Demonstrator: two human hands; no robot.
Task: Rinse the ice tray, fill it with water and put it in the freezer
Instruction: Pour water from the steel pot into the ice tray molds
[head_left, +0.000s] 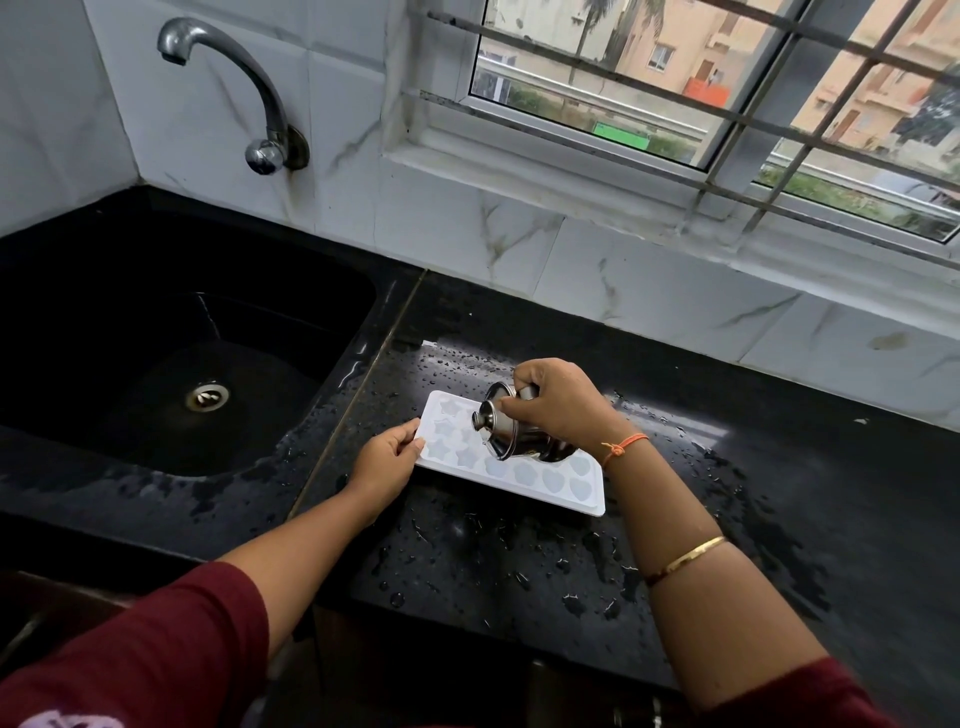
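Note:
A white ice tray (550, 480) with star and heart shaped moulds lies flat on the wet black counter (519, 561). My left hand (387, 457) pinches its left edge between thumb and fingers. My right hand (558, 402) grips the handle of a small steel pot with a knobbed lid (506, 423). The pot is tilted to the left over the middle of the tray, and its rim hangs just above the moulds. The moulds under the pot are hidden.
A black sink (171, 358) with a steel drain (208, 397) lies to the left. A curved steel tap (244, 98) sticks out of the tiled wall above it. Water drops cover the counter. A barred window (727, 88) is at the back right.

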